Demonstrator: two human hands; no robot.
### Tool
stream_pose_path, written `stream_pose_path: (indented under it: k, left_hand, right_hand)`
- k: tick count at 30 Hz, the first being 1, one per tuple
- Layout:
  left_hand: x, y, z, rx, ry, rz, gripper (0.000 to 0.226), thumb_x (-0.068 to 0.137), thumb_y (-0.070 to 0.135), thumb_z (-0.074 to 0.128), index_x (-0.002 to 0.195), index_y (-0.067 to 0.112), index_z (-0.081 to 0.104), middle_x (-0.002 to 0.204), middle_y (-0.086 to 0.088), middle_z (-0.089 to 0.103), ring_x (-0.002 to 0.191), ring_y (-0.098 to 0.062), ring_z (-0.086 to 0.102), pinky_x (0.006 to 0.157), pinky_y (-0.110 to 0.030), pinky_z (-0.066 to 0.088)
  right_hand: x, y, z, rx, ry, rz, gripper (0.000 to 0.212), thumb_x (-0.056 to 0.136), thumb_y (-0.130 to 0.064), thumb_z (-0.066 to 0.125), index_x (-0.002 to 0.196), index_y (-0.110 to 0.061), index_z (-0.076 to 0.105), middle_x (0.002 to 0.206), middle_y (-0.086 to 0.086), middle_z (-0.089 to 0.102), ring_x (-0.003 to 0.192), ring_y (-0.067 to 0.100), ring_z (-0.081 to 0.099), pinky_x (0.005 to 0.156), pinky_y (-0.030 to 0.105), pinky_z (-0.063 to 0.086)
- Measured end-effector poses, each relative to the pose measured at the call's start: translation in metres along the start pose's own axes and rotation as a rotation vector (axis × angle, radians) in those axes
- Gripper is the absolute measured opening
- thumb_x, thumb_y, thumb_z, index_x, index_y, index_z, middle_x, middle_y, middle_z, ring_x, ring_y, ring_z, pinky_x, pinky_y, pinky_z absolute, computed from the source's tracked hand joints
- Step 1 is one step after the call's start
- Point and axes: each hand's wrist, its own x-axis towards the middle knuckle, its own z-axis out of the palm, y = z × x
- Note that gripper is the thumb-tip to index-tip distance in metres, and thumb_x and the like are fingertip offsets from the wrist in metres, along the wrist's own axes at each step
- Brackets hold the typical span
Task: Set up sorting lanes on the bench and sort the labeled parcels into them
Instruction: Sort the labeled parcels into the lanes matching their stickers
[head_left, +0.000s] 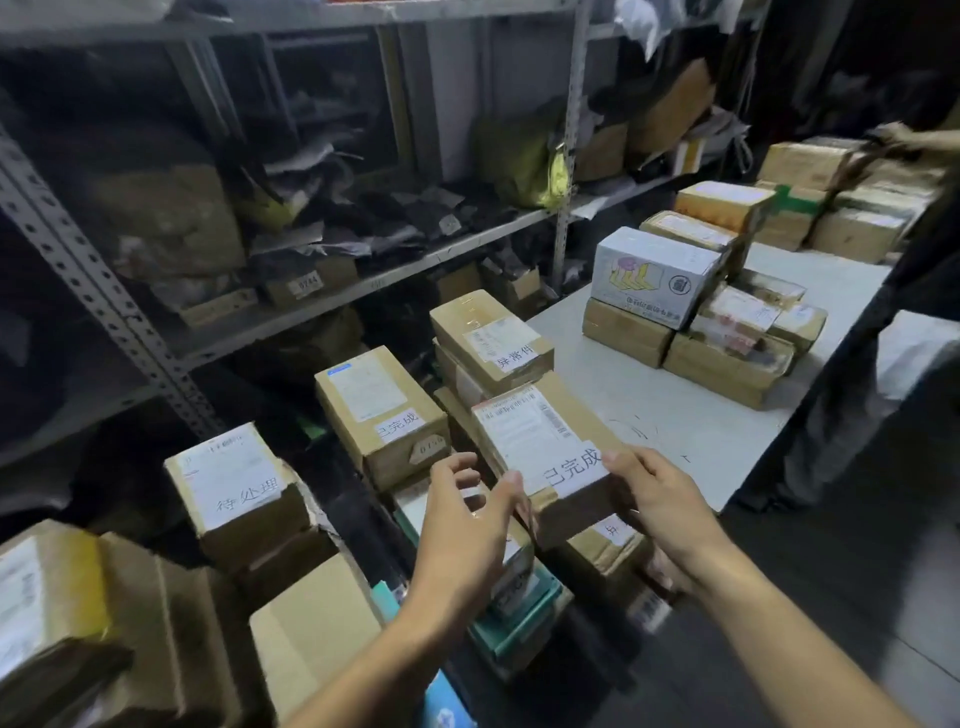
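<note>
A flat brown parcel with a white shipping label and a handwritten tag lies on top of a stack at the centre. My right hand grips its near right corner, thumb on the tag. My left hand is at its near left corner, thumb touching the edge and fingers spread loosely. Other tagged parcels stand around: one just left, one behind on a stack, and one further left.
A grey metal shelving rack full of bags and boxes fills the left and back. A white bench at right carries more stacked parcels. Another person's hand reaches over boxes at far right. Cartons crowd the lower left.
</note>
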Motion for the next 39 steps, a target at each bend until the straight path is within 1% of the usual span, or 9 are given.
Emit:
stream_pose_path:
  k: [5,10,14,17,21,23,26,33,39]
  left_hand:
    - [0.008,-0.002,0.013,-0.026,-0.051,-0.017,0.037,0.090,0.051,0.057,0.122,0.041,0.042,0.117,0.022,0.051,0.105,0.001,0.054,0.076,-0.018,0.045]
    - [0.014,-0.005,0.019,-0.005,-0.068,-0.019,0.036,0.091,0.050,0.055,0.124,0.041,0.043,0.118,0.022,0.051,0.109,0.001,0.054,0.089,-0.028,0.048]
    - [0.019,-0.007,0.020,-0.014,-0.053,-0.024,0.035,0.091,0.048,0.055,0.123,0.040,0.045,0.117,0.021,0.054,0.107,0.004,0.055,0.091,-0.030,0.049]
    - [0.022,-0.007,0.019,-0.014,-0.053,-0.023,0.035,0.092,0.049,0.054,0.124,0.040,0.045,0.116,0.022,0.053,0.105,0.004,0.055,0.086,-0.026,0.048]
    - [0.024,-0.008,0.018,-0.023,-0.052,-0.014,0.033,0.092,0.047,0.054,0.124,0.039,0.045,0.115,0.021,0.054,0.105,0.005,0.055,0.091,-0.029,0.048]
    - [0.023,-0.009,0.016,-0.028,-0.055,-0.009,0.031,0.092,0.047,0.054,0.122,0.040,0.046,0.115,0.021,0.054,0.105,0.006,0.055,0.089,-0.026,0.048]
    - [0.021,-0.010,0.010,-0.042,-0.063,0.004,0.024,0.093,0.047,0.055,0.115,0.045,0.046,0.113,0.022,0.055,0.104,0.007,0.055,0.083,-0.023,0.047]
    - [0.008,-0.006,-0.024,-0.087,-0.036,0.083,0.020,0.093,0.044,0.056,0.111,0.047,0.048,0.112,0.020,0.059,0.097,0.013,0.056,0.083,-0.025,0.048]
    - [-0.019,0.002,-0.101,-0.137,0.053,0.222,0.026,0.089,0.047,0.057,0.114,0.048,0.050,0.109,0.026,0.061,0.103,0.011,0.058,0.088,-0.025,0.049]
  right_hand:
    - [0.047,0.046,-0.038,-0.092,0.096,0.069,0.017,0.092,-0.037,0.063,0.098,-0.024,0.072,0.099,-0.005,0.075,0.094,0.014,0.069,0.085,0.036,0.053]
    - [0.082,0.084,-0.049,-0.190,0.082,0.099,0.022,0.090,-0.046,0.059,0.098,-0.028,0.069,0.096,-0.010,0.074,0.083,0.002,0.068,0.064,0.022,0.048]
    - [0.100,0.097,-0.052,-0.208,0.067,0.102,0.044,0.072,-0.063,0.054,0.096,-0.029,0.070,0.089,-0.013,0.074,0.094,0.013,0.068,0.072,0.030,0.049]
    - [0.104,0.101,-0.051,-0.256,0.030,0.087,0.039,0.072,-0.064,0.052,0.094,-0.038,0.070,0.088,-0.018,0.072,0.095,0.013,0.066,0.077,0.035,0.051]
    - [0.103,0.100,-0.049,-0.306,0.032,0.074,0.032,0.079,-0.059,0.052,0.090,-0.035,0.070,0.088,-0.015,0.072,0.098,0.015,0.065,0.081,0.038,0.053]
    - [0.101,0.096,-0.048,-0.324,0.017,0.066,0.025,0.090,-0.048,0.052,0.098,-0.033,0.070,0.100,-0.015,0.071,0.106,0.017,0.063,0.082,0.034,0.050]
    - [0.093,0.084,-0.049,-0.357,0.062,0.042,0.040,0.098,-0.043,0.051,0.133,-0.025,0.058,0.135,-0.004,0.059,0.121,0.015,0.051,0.096,0.033,0.041]
    - [0.034,0.005,-0.001,-0.523,0.157,-0.306,0.051,0.097,-0.044,0.054,0.143,-0.025,0.048,0.146,-0.002,0.052,0.134,0.019,0.047,0.107,0.039,0.040]
    - [-0.054,-0.069,0.107,-0.373,-0.110,-0.646,0.060,0.084,-0.057,0.052,0.138,-0.031,0.052,0.125,-0.021,0.060,0.117,-0.008,0.057,0.088,0.007,0.046]
